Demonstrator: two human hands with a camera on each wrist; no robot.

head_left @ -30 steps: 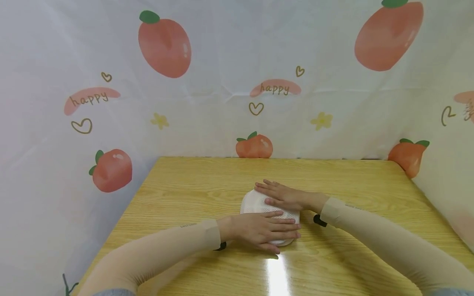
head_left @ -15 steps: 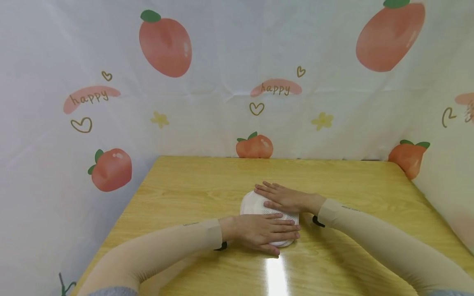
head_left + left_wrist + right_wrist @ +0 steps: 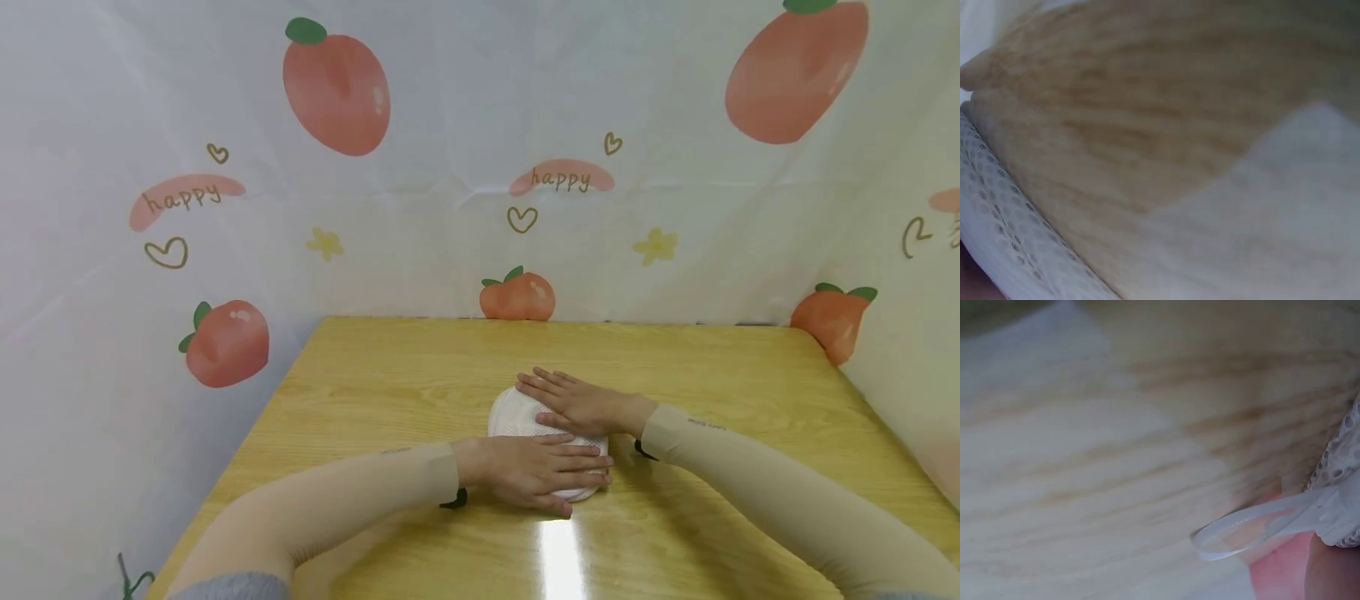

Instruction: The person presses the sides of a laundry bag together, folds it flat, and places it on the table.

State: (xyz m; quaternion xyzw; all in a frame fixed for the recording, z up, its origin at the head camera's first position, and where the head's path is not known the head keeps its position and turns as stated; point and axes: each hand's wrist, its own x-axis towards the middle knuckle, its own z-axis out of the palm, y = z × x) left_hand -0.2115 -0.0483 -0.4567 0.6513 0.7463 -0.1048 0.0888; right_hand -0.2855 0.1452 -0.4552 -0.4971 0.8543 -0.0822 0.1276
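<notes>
A round white mesh bag (image 3: 510,415) lies on the wooden table under both hands. My left hand (image 3: 521,468) rests flat across its near half, fingers straight and pointing right. Across the far right part lies my right hand (image 3: 585,406), its fingers extended toward the upper left. In the left wrist view, the perforated mesh side (image 3: 1007,215) of the bag shows at the lower left. A white loop strap (image 3: 1254,525) sticks out from the bag's edge in the right wrist view. Much of the bag's top is covered by the hands.
The light wooden table (image 3: 390,358) reaches back to a white cloth backdrop (image 3: 435,233) printed with fruit and "happy" lettering. The cloth also stands along the left and right sides. A bright reflection lies on the near tabletop.
Both hands stay on the bag and shift only slightly. The bag looks a little flatter under them than a second ago.
</notes>
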